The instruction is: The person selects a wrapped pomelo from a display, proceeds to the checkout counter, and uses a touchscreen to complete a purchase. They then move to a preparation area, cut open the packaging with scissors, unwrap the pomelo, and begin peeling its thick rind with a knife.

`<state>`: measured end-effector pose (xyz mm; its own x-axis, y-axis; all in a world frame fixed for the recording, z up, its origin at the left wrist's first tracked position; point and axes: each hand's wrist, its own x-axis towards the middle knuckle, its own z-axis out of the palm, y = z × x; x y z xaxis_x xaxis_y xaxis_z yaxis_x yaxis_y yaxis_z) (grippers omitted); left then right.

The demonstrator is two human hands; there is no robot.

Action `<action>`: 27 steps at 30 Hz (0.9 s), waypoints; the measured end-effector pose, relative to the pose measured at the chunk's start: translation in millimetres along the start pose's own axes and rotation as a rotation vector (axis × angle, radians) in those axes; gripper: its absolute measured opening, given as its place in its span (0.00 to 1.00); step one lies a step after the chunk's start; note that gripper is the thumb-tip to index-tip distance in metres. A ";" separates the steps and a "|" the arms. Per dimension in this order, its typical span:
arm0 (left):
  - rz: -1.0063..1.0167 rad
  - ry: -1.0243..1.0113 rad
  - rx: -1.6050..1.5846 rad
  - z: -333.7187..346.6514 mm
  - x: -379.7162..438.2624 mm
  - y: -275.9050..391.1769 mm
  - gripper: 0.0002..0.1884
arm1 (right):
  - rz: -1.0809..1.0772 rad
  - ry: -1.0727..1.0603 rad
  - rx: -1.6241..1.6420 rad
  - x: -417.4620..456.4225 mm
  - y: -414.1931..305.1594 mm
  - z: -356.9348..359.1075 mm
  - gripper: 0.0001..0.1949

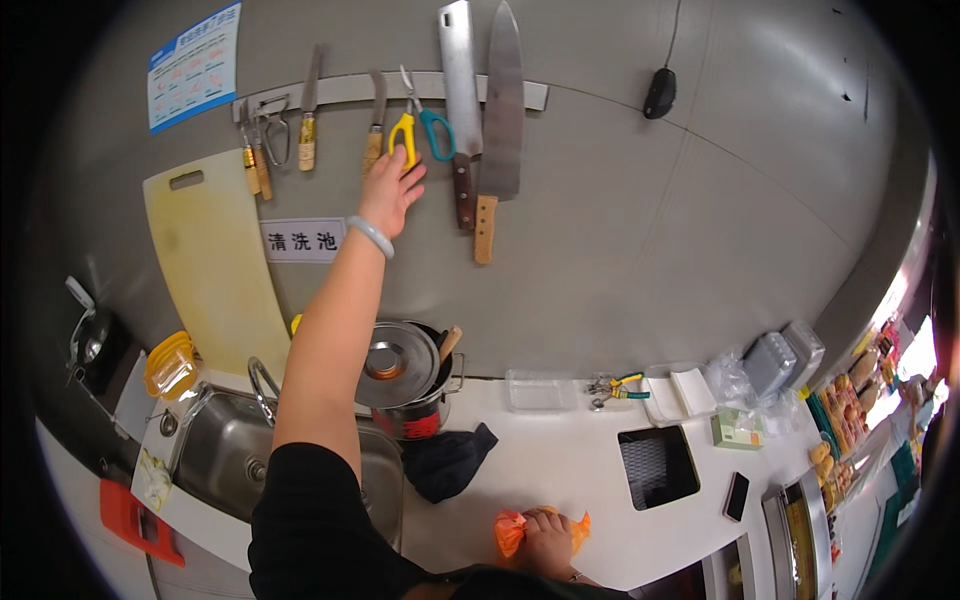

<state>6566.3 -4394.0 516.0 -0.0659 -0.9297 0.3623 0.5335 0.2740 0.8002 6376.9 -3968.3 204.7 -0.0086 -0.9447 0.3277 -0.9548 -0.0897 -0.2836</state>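
Observation:
On the wall, a magnetic knife strip (345, 91) holds scissors with one yellow and one teal handle (437, 135). My left hand (388, 191) reaches up to the scissors' yellow handle, its fingertips at the loop and the other fingers spread; whether it grips the loop cannot be told. To the right of the scissors hang a cleaver-like knife (460, 82) and a large chef's knife (501, 105); small wooden-handled knives (307, 139) hang to the left. Down on the white counter, my right hand (547, 541) is closed over an orange plastic bag (510, 531), whose contents are hidden.
Below my left arm lie a steel double sink (217, 442) and a lidded pot (412, 420). A dark cloth (450, 465) rests beside them. Farther right are a clear tray (536, 391), a square counter opening (660, 469) and a phone (736, 496). A cutting board (210, 262) leans on the wall.

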 end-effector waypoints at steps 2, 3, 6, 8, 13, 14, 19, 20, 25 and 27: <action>-0.035 -0.017 -0.064 9.7 5.5 6.4 0.20 | -0.068 -0.032 -0.025 0.2 -2.4 -4.5 0.18; -0.014 -0.034 -0.062 15.1 3.6 7.4 0.19 | -0.097 -0.044 -0.037 -0.4 -3.5 -7.2 0.17; 0.013 -0.081 -0.094 28.1 -15.1 4.6 0.16 | -0.196 -0.088 -0.057 -13.3 0.0 -13.1 0.18; 0.012 -0.114 -0.031 32.1 -46.4 2.7 0.17 | -0.202 -0.102 0.008 -15.2 -1.1 -17.9 0.18; -0.107 -0.316 0.041 8.5 -168.2 -24.5 0.16 | -0.173 -0.161 0.099 -25.9 -2.7 -47.1 0.26; -0.192 -0.339 0.055 18.3 -195.4 -46.2 0.15 | -0.154 -0.094 0.238 -30.9 5.1 -53.7 0.26; -0.345 -0.349 0.359 37.1 -345.3 -82.9 0.14 | -0.162 0.288 0.580 -3.1 -1.3 -126.9 0.21; -0.354 -0.358 0.390 52.9 -369.2 -97.3 0.14 | -0.095 0.278 0.596 -2.0 3.8 -128.7 0.22; -0.162 -0.531 0.385 97.1 -436.9 -144.1 0.17 | 0.194 0.364 0.659 -30.8 29.8 -127.7 0.24; -0.056 -0.572 0.520 105.9 -449.5 -149.9 0.17 | 0.249 0.419 0.780 -39.0 34.5 -123.2 0.23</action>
<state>6426.7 -3991.1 283.8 -0.5818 -0.7125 0.3921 0.0613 0.4424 0.8947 6307.7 -3895.7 293.1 -0.4393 -0.7873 0.4326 -0.4413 -0.2303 -0.8673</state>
